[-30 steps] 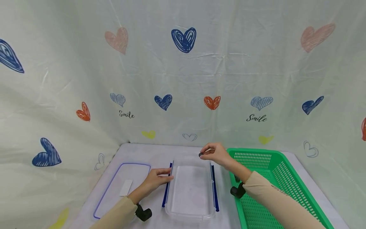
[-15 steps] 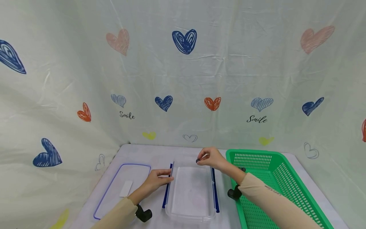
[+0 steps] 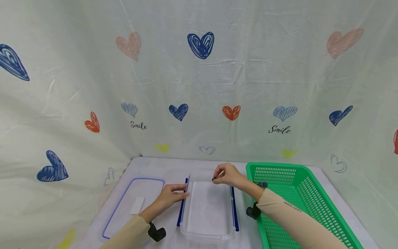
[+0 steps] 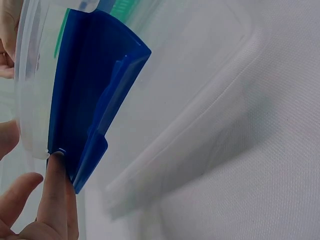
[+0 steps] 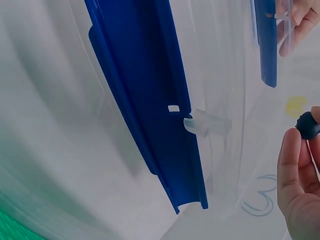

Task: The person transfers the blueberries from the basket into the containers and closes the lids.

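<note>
A clear plastic food container [image 3: 206,207] with blue side latches stands uncovered on the table. My left hand [image 3: 170,195] holds its left side, the thumb at the rim. In the left wrist view, a finger presses the hanging blue latch [image 4: 95,75]. Above the container's far end, my right hand [image 3: 228,175] pinches a small dark blue, round blueberry [image 5: 307,125] between thumb and fingertips. Inside, the container shows no contents in the head view.
At right stands a green perforated basket [image 3: 292,204]; small dark round things [image 3: 262,184] show in it beside the right wrist, partly hidden. A clear lid with a blue rim [image 3: 116,207] lies at left, a white rectangle [image 3: 137,205] on it. A heart-printed curtain [image 3: 202,86] hangs behind.
My right hand has moved slightly left and down, toward the container's far end, with the blueberry still pinched. The left hand and the container have stayed in place.
</note>
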`<state>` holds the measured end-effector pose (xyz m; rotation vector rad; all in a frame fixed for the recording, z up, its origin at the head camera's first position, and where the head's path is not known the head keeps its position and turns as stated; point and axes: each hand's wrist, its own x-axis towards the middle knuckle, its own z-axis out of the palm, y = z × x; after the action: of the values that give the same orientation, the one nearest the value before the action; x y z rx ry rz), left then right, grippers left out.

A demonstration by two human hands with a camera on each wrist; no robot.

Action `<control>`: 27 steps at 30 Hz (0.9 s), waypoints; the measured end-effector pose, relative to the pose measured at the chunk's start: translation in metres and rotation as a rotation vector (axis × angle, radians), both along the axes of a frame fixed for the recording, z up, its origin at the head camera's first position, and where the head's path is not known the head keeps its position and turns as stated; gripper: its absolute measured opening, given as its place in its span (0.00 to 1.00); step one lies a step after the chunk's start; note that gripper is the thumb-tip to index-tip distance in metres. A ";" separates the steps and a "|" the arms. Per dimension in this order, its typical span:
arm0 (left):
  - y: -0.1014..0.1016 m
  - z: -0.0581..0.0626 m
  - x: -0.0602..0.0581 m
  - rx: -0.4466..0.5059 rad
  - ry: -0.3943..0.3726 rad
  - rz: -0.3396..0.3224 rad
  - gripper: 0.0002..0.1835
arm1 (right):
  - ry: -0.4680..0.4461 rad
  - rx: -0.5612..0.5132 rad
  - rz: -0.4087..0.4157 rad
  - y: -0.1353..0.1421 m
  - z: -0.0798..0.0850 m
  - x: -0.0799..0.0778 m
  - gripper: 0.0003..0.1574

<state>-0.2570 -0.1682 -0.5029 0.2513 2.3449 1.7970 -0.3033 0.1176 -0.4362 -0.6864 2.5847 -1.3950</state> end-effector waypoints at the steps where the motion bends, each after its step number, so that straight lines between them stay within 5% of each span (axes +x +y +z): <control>1: 0.000 0.000 0.000 0.005 -0.001 -0.002 0.32 | 0.004 0.008 -0.001 0.000 0.000 0.000 0.09; 18: 0.003 0.000 -0.002 0.003 -0.004 -0.002 0.32 | 0.035 0.052 0.026 -0.002 -0.009 -0.002 0.10; 27: 0.001 0.000 -0.001 -0.024 -0.006 0.007 0.31 | 0.066 0.085 0.016 -0.002 -0.001 -0.002 0.07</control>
<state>-0.2578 -0.1671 -0.5029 0.2339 2.3651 1.7688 -0.3049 0.1158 -0.4372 -0.7508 2.6649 -1.2707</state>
